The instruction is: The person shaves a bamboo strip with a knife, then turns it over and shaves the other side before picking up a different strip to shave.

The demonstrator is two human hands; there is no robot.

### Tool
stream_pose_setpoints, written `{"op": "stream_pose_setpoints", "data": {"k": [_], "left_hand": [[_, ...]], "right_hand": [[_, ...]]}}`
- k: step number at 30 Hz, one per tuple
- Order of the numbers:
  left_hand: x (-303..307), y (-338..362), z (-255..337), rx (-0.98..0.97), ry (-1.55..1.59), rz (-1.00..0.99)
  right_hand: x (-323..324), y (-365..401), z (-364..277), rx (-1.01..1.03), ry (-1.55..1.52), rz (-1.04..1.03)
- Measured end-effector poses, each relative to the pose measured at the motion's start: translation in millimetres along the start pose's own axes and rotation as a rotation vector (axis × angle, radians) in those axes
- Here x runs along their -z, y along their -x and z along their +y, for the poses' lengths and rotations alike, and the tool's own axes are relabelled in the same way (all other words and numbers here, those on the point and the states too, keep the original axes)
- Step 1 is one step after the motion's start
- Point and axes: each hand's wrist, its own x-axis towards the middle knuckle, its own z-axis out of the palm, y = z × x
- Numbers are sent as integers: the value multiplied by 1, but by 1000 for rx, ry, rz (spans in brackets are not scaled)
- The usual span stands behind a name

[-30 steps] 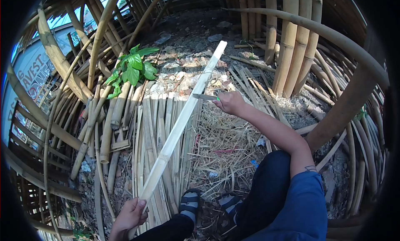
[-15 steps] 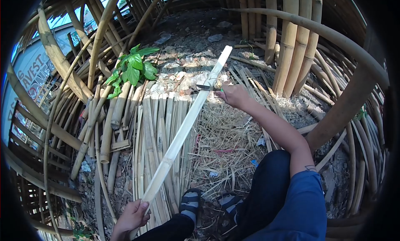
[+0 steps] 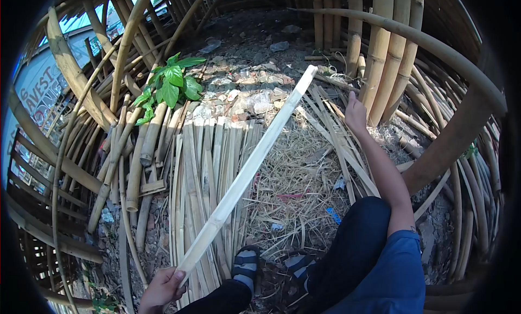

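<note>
Ground of dirt and straw (image 3: 296,167), covered with split bamboo strips (image 3: 209,151) and ringed by upright bamboo poles (image 3: 377,53). Left hand (image 3: 160,289) grips the long slat (image 3: 255,162). Right hand (image 3: 355,114) is beside the poles; whether it is open or closed cannot be told.

Bright sunlight, sharp (edges fisheye-warped, black vignette).

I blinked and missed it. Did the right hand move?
Yes. The right hand left the bamboo strip and went rightward, close to the upright bamboo poles.

pale, matt split bamboo strip (image 3: 247,170), smooth-faced.
</note>
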Motion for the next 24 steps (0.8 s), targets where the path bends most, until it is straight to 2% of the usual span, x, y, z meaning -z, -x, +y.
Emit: {"op": "stream_pose_setpoints", "data": {"k": [1,5,8,10,13,20,24], "left_hand": [[-1,-3,1,-2,1,1],[-7,-10,6,-23,83,69],[-19,-13,23,-27,102,124],[-21,-19,28,-56,97,144],[-26,-23,36,-89,78,186],[-28,-21,45,-90,70,223],[-26,-22,39,-144,-42,259]], "right_hand": [[2,15,-23,61,-121,32],[13,88,-126,357,-360,-275],[-5,143,-163,711,-288,-517],[-9,180,-185,958,-372,-487],[-8,209,-205,984,-404,-538],[-18,181,-209,1187,-259,-283],[-26,167,-195,1232,-243,-237]]}}
